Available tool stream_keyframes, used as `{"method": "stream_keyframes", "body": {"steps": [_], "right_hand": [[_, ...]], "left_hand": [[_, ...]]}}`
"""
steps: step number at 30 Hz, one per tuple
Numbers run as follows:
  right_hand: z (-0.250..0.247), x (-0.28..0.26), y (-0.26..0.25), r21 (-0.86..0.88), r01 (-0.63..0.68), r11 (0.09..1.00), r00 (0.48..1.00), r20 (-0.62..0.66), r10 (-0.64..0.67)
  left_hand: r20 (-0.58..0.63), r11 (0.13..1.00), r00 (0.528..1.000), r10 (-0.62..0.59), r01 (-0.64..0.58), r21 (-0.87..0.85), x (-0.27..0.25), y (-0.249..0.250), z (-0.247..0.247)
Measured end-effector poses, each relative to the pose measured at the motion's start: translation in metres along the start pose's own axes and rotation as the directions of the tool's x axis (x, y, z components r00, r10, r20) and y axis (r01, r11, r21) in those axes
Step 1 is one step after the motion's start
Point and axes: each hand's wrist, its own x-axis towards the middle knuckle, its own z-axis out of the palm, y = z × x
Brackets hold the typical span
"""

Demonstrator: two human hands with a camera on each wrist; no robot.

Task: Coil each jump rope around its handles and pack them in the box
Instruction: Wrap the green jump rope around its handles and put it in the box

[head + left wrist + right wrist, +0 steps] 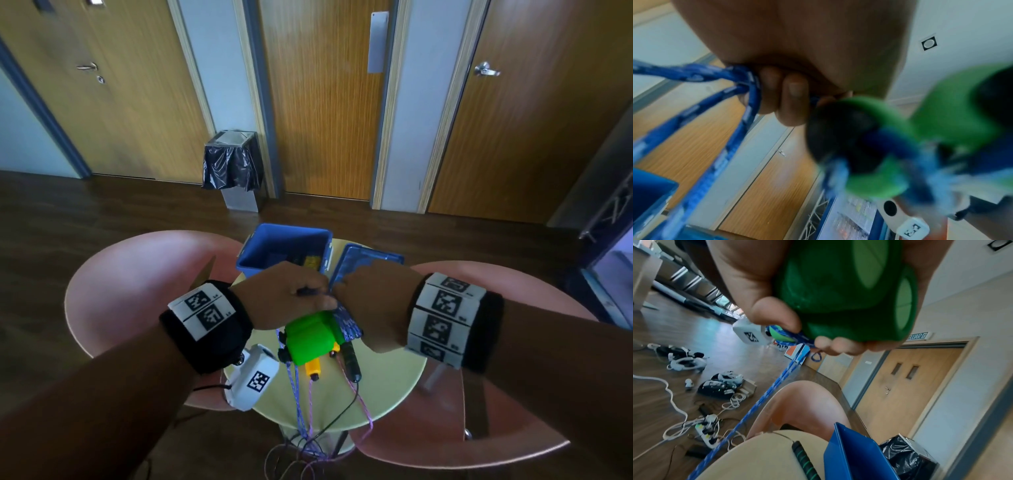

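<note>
Over the small round table (387,387), my right hand (373,305) grips the pair of green handles (310,337) (838,288), with part of the blue rope (346,323) wound around them. My left hand (287,294) holds a loop of that blue rope (748,84) in curled fingers (795,97), just left of the handles. More of the rope (764,395) trails off the table's near edge to the floor. A yellow handle (313,368) and a black handle (351,359) (803,457) with thin purple rope (363,404) lie on the table. The open blue box (284,253) (855,454) stands at the far side.
The box lid (366,270) lies right of the box. Pink chairs (137,274) (479,428) flank the table. A bin with a black bag (233,164) stands by the doors. Cables and a power strip (707,431) lie on the floor.
</note>
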Motion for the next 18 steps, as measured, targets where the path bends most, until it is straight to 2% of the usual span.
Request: {"method": "stream_keyframes", "body": {"steps": [4, 11, 15, 16, 18], "right_hand": [[-0.006, -0.016, 0.000, 0.032, 0.034, 0.999, 0.987, -0.159, -0.029], [-0.014, -0.034, -0.005, 0.232, 0.043, 0.972, 0.962, -0.273, 0.022], [-0.019, -0.043, -0.009, 0.228, 0.054, 0.972, 0.929, -0.368, 0.035], [-0.021, -0.044, -0.008, 0.253, 0.061, 0.966, 0.912, -0.408, 0.050], [-0.023, -0.046, -0.008, 0.307, 0.074, 0.949, 0.866, -0.492, 0.091]], "left_hand": [[-0.048, 0.979, 0.998, -0.032, 0.022, -0.201, 0.000, -0.004, 0.001], [-0.013, 0.855, 0.999, -0.030, 0.019, -0.518, 0.004, -0.006, 0.002], [0.003, 0.792, 0.999, -0.054, 0.045, -0.609, 0.009, -0.008, 0.002], [-0.027, 0.752, 0.996, -0.082, 0.044, -0.658, 0.007, -0.016, 0.007], [-0.108, 0.637, 0.968, -0.228, 0.064, -0.768, 0.004, -0.030, 0.021]]}}
